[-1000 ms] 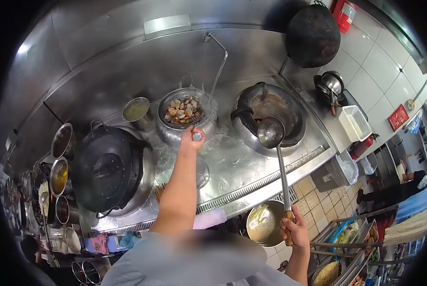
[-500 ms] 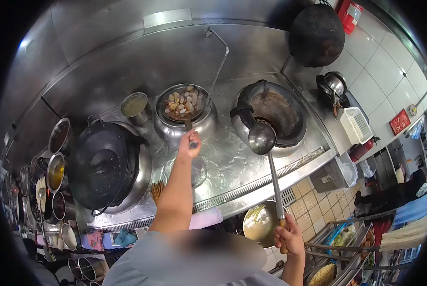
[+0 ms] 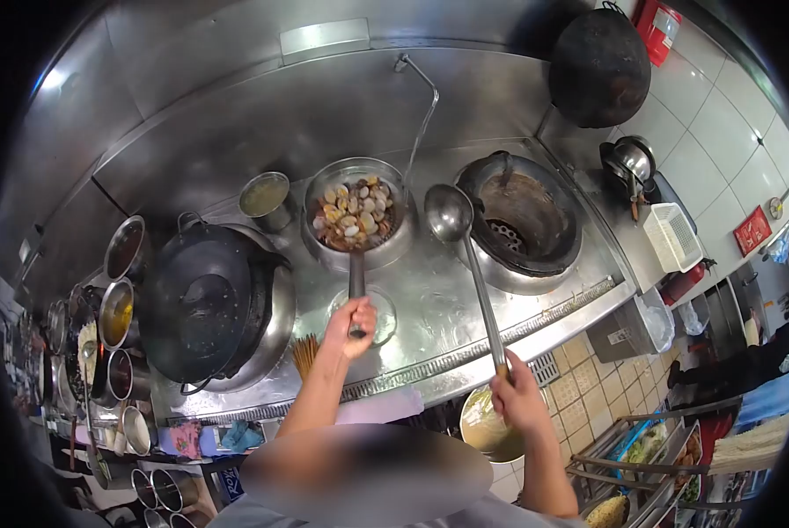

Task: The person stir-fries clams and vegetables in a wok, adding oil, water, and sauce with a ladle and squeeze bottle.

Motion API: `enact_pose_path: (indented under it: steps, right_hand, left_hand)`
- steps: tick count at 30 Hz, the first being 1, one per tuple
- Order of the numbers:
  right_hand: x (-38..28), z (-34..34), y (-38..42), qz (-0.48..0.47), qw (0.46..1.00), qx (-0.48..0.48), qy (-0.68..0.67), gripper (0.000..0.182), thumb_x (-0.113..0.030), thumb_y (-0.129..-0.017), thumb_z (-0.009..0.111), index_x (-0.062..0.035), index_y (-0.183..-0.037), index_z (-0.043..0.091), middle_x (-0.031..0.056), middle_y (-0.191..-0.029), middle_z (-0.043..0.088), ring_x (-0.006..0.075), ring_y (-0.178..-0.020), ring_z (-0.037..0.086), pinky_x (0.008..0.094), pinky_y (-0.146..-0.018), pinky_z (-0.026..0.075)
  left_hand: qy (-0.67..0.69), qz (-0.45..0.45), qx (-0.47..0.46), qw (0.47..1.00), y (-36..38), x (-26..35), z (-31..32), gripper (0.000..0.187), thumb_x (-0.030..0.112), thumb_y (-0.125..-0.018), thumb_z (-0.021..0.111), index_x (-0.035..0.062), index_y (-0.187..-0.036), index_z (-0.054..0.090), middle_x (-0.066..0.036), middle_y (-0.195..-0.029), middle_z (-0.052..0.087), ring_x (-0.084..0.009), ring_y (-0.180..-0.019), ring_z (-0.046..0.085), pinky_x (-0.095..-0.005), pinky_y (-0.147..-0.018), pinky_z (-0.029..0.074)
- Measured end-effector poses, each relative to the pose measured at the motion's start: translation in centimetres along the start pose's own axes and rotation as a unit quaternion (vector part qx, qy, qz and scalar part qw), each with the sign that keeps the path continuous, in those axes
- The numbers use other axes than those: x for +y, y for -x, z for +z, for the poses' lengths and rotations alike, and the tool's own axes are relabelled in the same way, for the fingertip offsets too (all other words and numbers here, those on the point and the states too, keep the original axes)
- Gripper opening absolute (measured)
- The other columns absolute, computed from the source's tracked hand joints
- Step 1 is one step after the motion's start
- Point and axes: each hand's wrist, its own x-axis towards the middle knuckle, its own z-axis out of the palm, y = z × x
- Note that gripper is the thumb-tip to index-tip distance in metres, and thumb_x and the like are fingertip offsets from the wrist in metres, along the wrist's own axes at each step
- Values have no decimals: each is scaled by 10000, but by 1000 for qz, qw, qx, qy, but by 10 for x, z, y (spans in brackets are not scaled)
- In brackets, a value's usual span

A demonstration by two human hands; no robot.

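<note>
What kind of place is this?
Probably a restaurant kitchen. There's a big round black metal wok, a round, dark-rimmed burner on the shiny steel counter, and a long silver metal ladle in the right hand.

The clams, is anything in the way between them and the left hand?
Only the dark handle that the left hand grips and the metal pot's near edge, which the handle crosses in view. Nothing else visible blocks the clams.

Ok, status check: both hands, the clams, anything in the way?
Left hand gripping scoop. Right hand closed on ladle. Clams in scoop, over metal pot. Tap behind pot; hands look unobstructed.
</note>
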Motion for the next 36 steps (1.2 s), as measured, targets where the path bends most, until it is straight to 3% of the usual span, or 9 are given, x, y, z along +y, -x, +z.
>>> enact_pose_path:
  steps: [2, 6, 8, 12, 15, 17, 19, 27, 36]
  right_hand:
    - [-8, 8, -44, -80, 994, -19, 68, 616, -71, -920, 524, -56, -1472, 251, 12, -690, 500, 80, -453, 457, 235, -367, 337]
    - [-36, 41, -148, -291, 926, 27, 241, 575, -128, -868, 563, 0, -1396, 373, 139, -743, 607, 294, -664, 617, 391, -647, 496]
    - [-59, 73, -184, -269, 914, 46, 300, 541, -159, -872, 535, -25, -1380, 406, 228, -873, 650, 399, -799, 644, 441, -718, 508]
    - [-25, 142, -282, -305, 848, 131, 413, 294, -118, -844, 513, 4, -1111, 527, 201, -772, 630, 301, -703, 646, 396, -628, 505]
    - [-40, 159, -299, -53, 985, -135, 93, 88, -64, -853, 496, -1, -904, 531, 123, -693, 587, 214, -574, 588, 350, -505, 473]
    - [-58, 151, -290, 208, 848, -273, -404, 91, -77, -879, 499, -41, -801, 471, 44, -673, 518, 117, -496, 487, 270, -440, 436]
    - [-80, 141, -258, 267, 797, -280, -464, 138, -33, -885, 466, -52, -763, 405, 15, -651, 469, 82, -501, 481, 216, -444, 424]
    - [-90, 112, -114, 222, 757, -326, -521, 116, -34, -925, 484, 50, -1005, 471, 48, -767, 498, 89, -574, 479, 226, -484, 427]
    - [-37, 77, -28, 167, 884, -257, -352, 320, -72, -960, 471, 10, -1269, 457, 55, -808, 479, 54, -535, 418, 184, -430, 363]
  left_hand:
    - [-8, -2, 28, 1000, 40, -19, -2, 140, 127, -934, 550, 101, -807, 498, 63, -638, 436, -19, -485, 422, -199, -447, 370]
    - [4, -26, 68, 997, 121, -62, -29, 57, 124, -928, 558, 83, -954, 527, 65, -652, 419, -13, -487, 393, -198, -444, 350]
    - [6, -44, 62, 997, 155, -85, -57, 125, 124, -932, 554, 83, -1049, 543, 57, -671, 424, -20, -499, 401, -200, -450, 348]
    - [39, -74, 85, 993, 188, -120, -98, 134, 125, -939, 541, 122, -1070, 571, 48, -689, 419, -34, -515, 391, -205, -457, 338]
    - [46, -69, 85, 993, 183, -136, -133, 125, 131, -940, 540, 133, -1063, 564, 45, -681, 414, -36, -517, 385, -207, -451, 330]
    - [20, -39, 91, 995, 174, -139, -148, 145, 135, -934, 549, 127, -1078, 544, 41, -682, 433, -42, -497, 383, -216, -440, 331]
    - [15, -22, 80, 996, 151, -130, -154, 132, 139, -932, 553, 129, -1062, 539, 43, -671, 439, -45, -484, 383, -220, -431, 331]
    - [47, -38, 130, 990, 106, -80, -88, 182, 274, -945, 541, 94, -968, 520, 34, -632, 438, -58, -481, 417, -217, -451, 360]
    - [20, -16, 208, 978, 107, -85, -79, 312, 387, -974, 498, 76, -978, 530, 10, -725, 509, -83, -509, 449, -221, -446, 378]
